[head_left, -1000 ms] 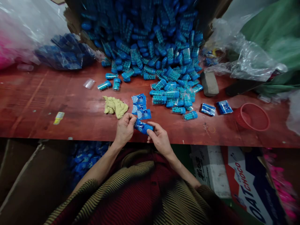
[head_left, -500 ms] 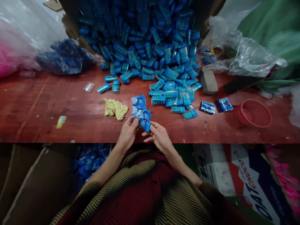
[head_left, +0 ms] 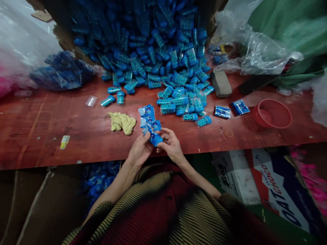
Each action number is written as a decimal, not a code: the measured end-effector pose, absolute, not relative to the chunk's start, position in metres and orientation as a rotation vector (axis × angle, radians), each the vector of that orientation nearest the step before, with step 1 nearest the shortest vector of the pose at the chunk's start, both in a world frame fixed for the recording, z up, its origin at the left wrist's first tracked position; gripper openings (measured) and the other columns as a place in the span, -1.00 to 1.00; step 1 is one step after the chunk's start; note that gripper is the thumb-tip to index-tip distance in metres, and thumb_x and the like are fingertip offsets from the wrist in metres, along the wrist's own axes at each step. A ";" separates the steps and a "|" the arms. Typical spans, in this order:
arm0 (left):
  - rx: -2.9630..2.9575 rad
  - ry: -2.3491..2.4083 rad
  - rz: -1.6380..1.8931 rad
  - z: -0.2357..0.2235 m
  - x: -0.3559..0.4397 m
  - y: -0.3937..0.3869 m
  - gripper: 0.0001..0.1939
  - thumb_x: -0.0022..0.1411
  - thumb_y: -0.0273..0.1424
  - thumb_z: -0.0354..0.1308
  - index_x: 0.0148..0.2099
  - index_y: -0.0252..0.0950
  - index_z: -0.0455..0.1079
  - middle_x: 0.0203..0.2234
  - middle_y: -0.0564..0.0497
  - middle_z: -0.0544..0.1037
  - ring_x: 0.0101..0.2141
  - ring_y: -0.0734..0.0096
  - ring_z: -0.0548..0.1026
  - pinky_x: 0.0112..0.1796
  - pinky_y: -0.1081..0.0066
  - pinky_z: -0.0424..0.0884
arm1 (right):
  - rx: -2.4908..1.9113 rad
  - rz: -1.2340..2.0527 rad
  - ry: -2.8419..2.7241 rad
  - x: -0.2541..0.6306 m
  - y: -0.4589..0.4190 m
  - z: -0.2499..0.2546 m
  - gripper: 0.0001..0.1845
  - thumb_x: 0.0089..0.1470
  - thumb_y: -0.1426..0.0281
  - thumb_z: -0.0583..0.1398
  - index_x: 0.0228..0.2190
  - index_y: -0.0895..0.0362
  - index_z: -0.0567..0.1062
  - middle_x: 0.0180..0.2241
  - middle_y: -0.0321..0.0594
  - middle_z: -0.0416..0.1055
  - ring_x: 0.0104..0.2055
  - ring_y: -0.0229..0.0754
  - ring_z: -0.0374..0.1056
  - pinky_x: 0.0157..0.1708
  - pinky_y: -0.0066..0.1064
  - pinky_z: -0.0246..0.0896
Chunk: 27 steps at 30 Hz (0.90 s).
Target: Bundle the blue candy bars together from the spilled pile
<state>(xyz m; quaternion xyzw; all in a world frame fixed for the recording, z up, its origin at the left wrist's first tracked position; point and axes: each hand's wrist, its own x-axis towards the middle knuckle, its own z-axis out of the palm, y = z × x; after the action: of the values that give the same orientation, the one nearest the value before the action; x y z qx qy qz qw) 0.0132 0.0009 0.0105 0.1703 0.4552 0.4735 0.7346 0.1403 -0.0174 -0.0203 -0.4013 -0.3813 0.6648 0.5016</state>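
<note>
The left hand [head_left: 140,147] is half closed, its thumb and fingers gripping one end of a small, glossy blue printed piece [head_left: 155,139]. The right hand [head_left: 170,145], also partly curled, pinches the other end. This piece is above the near edge of the red-brown bench [head_left: 76,136]. From it, overlapping flat blue printed packets [head_left: 147,111] lie between 11 and 12 o'clock, a crumpled yellow cloth [head_left: 122,123] at 10, clear blue-capped bottles with turquoise beads [head_left: 180,101] at 1, and a round red plastic basket [head_left: 273,114] near 3.

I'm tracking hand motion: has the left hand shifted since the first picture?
Yes: the left hand has moved rightward, away from the crumpled yellow lump on the red-brown tabletop.
</note>
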 end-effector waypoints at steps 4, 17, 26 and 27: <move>0.291 0.974 1.014 0.014 0.010 0.002 -0.86 0.13 -0.37 0.19 -0.23 -0.28 0.41 -0.38 -0.01 0.57 -0.37 0.39 0.53 -0.38 0.44 0.49 | -0.948 1.608 -1.020 0.146 -0.010 -0.019 -0.30 -0.21 0.30 0.36 0.00 -0.04 0.29 -0.42 -0.43 0.30 -0.49 -0.36 0.26 -0.53 -0.52 0.29; 0.254 0.823 0.832 0.023 0.000 0.000 -0.80 0.11 -0.51 0.19 -0.16 -0.39 0.41 -0.37 -0.07 0.59 -0.42 0.43 0.55 -0.42 0.53 0.46 | -0.879 1.589 -1.327 0.164 0.005 -0.007 0.04 -0.32 0.15 0.42 0.19 -0.15 0.14 -0.26 -0.32 0.22 -0.24 -0.24 0.24 -0.09 -0.30 0.23; 0.218 0.826 0.868 0.019 0.005 0.003 -0.76 0.06 -0.49 0.24 -0.16 -0.36 0.43 -0.34 -0.09 0.60 -0.38 0.35 0.56 -0.51 0.54 0.43 | -0.753 1.733 -1.205 0.158 0.005 -0.013 0.02 -0.24 0.22 0.41 0.20 -0.21 0.08 -0.10 -0.29 0.23 -0.13 -0.21 0.28 -0.08 -0.32 0.24; 0.208 0.838 0.875 0.018 0.007 0.003 -0.77 0.07 -0.49 0.24 -0.17 -0.38 0.43 -0.37 -0.09 0.60 -0.39 0.35 0.56 -0.52 0.55 0.43 | -0.750 1.734 -1.188 0.158 0.005 -0.015 0.02 -0.24 0.22 0.41 0.20 -0.20 0.08 -0.13 -0.30 0.23 -0.18 -0.24 0.28 -0.12 -0.35 0.26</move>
<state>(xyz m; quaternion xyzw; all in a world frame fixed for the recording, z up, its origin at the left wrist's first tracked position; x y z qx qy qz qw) 0.0072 0.0026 0.0185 0.0974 0.3930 0.4106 0.8170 0.1579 0.0049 -0.0148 -0.3019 -0.4783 0.6979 0.4393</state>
